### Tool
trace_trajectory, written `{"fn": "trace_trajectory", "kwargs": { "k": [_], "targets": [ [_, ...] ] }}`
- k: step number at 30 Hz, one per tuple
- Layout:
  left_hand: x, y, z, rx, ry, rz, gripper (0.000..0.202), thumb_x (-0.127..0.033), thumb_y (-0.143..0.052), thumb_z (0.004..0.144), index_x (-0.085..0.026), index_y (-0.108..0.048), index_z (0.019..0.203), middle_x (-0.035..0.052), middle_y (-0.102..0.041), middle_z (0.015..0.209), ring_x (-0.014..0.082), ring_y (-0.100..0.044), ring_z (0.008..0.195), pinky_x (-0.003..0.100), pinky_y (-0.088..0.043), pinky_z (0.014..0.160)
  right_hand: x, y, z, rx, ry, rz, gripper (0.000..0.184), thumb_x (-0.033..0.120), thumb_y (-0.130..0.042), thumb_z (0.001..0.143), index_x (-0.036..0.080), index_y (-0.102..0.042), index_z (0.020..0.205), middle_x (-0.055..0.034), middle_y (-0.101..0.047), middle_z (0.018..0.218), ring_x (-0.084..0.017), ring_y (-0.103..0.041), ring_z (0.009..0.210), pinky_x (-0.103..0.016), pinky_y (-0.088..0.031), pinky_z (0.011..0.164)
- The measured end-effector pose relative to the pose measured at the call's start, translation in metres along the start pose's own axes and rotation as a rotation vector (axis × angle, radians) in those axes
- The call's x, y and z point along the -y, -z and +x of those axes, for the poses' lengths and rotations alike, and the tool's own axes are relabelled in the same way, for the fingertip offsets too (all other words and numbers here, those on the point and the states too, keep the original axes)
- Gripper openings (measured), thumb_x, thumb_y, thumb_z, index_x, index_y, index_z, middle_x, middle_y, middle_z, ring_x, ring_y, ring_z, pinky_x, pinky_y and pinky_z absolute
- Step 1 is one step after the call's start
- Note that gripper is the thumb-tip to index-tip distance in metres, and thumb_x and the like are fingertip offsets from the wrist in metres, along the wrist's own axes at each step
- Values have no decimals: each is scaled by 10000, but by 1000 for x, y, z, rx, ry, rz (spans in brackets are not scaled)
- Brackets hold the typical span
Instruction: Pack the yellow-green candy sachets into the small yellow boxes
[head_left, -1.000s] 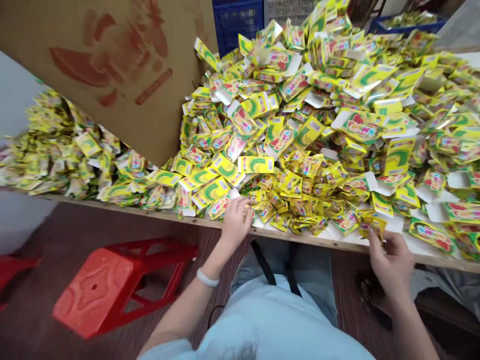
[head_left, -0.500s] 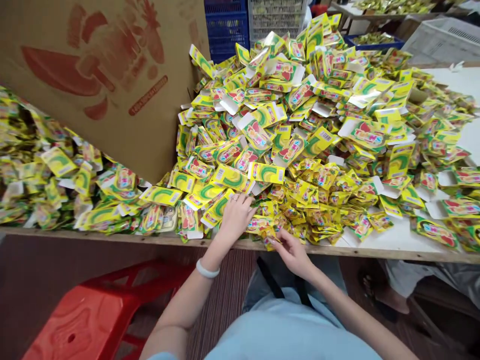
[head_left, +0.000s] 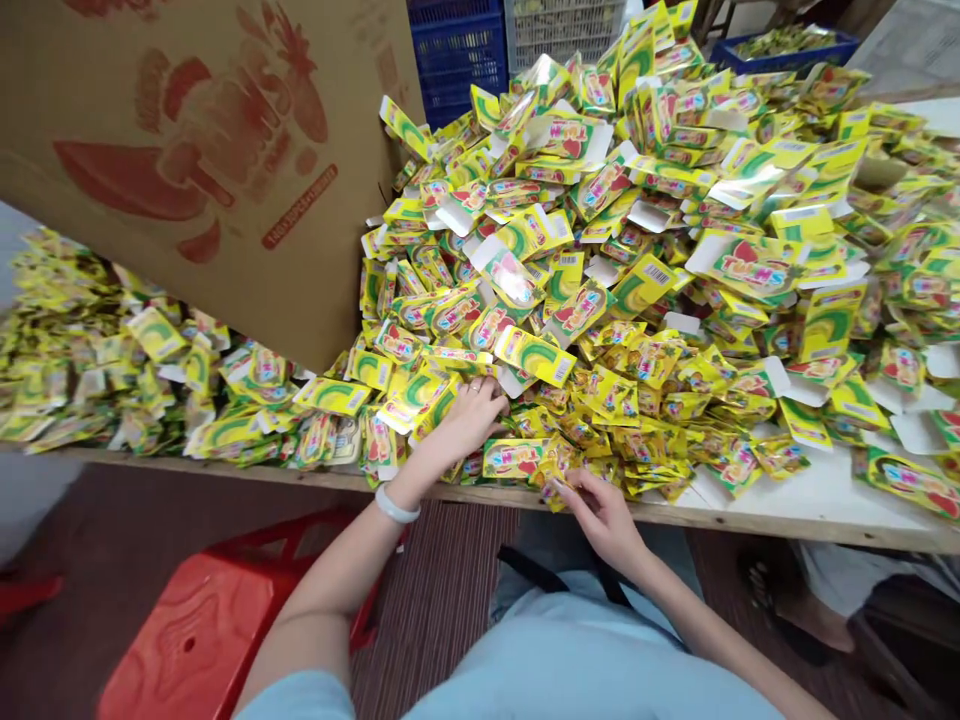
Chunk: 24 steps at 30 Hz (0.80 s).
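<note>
My left hand point(head_left: 472, 412), with a ring and a pale bangle, reaches over the near edge of a heap of small printed cardboard boxes point(head_left: 577, 305). Its bent fingers close at a small yellow box point(head_left: 459, 358), which tilts edge-up; the fingertips are partly hidden. At the table's front edge my right hand point(head_left: 600, 505) pinches a small yellow sachet point(head_left: 555, 478) between thumb and fingers. Between the hands lies a yellow and green box point(head_left: 514, 458), face up. More shiny yellow sachets point(head_left: 630, 440) are piled just beyond my right hand.
A large brown carton point(head_left: 247, 190) stands tilted on the table at left, with more boxes and sachets point(head_left: 150, 390) beside it. Blue crates point(head_left: 461, 60) are behind. Below the wooden table edge point(head_left: 750, 525) stands a red stool point(head_left: 195, 630); another person's foot shows at right.
My left hand has moved slightly farther into the boxes, and the yellow box at its fingers has tipped up. The right hand keeps its sachet. The whole view has shifted slightly.
</note>
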<state>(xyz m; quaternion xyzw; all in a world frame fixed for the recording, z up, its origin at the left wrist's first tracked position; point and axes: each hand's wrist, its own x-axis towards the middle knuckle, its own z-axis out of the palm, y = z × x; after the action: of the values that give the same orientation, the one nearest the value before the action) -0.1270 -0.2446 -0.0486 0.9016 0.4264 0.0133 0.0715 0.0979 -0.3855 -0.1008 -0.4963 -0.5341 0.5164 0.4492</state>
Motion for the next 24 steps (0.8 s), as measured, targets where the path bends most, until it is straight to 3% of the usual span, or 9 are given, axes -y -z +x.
{"fn": "trace_trajectory", "kwargs": {
  "k": [3, 8, 12, 15, 21, 24],
  "targets": [
    [-3, 14, 4, -76, 57, -228, 130, -237, -605, 910, -185, -614, 1029, 110, -631, 1125, 280, -580, 1063, 429, -464, 937, 5, 6, 7, -41, -65, 113, 376, 557, -615, 885, 200, -682, 786, -48, -680, 787, -191, -626, 722, -298, -540, 672],
    [-13, 32, 12, -196, 210, -670, 228, -307, -586, 915, -196, -617, 1112, 82, -726, 1106, 243, -695, 1021, 370, -531, 918, 19, 16, 18, -97, -125, 416, 380, 589, -724, 778, 211, -703, 812, -13, -673, 628, -182, -633, 547, -324, -577, 549],
    [-22, 32, 13, -237, 314, -756, 267, -380, -632, 877, -174, -698, 1035, 66, -767, 908, 233, -727, 808, 341, -584, 736, 34, 16, 31, -129, -101, 521, 396, 585, -787, 697, 201, -706, 750, 11, -617, 538, -144, -564, 444, -265, -499, 397],
    [-30, 26, 8, -232, 335, -789, 323, -430, -609, 885, -169, -716, 1042, 58, -767, 873, 193, -692, 648, 307, -575, 595, 40, 6, 43, -112, -107, 533, 402, 587, -797, 675, 199, -703, 721, 17, -603, 531, -124, -533, 412, -237, -449, 347],
    [-43, 17, -9, -204, 365, -1014, 512, -581, -483, 925, -151, -716, 1077, 77, -764, 933, 205, -710, 638, 320, -583, 552, 37, -15, 59, -116, -109, 466, 435, 624, -763, 694, 199, -673, 722, 17, -596, 561, -132, -540, 431, -260, -469, 379],
    [-53, 19, -26, -225, 337, -1064, 499, -573, -574, 893, -147, -710, 1116, 80, -764, 890, 214, -710, 676, 331, -590, 602, 41, -10, 50, -142, -72, 297, 414, 601, -733, 747, 197, -648, 774, 4, -604, 608, -146, -572, 499, -264, -495, 428]
  ]
}}
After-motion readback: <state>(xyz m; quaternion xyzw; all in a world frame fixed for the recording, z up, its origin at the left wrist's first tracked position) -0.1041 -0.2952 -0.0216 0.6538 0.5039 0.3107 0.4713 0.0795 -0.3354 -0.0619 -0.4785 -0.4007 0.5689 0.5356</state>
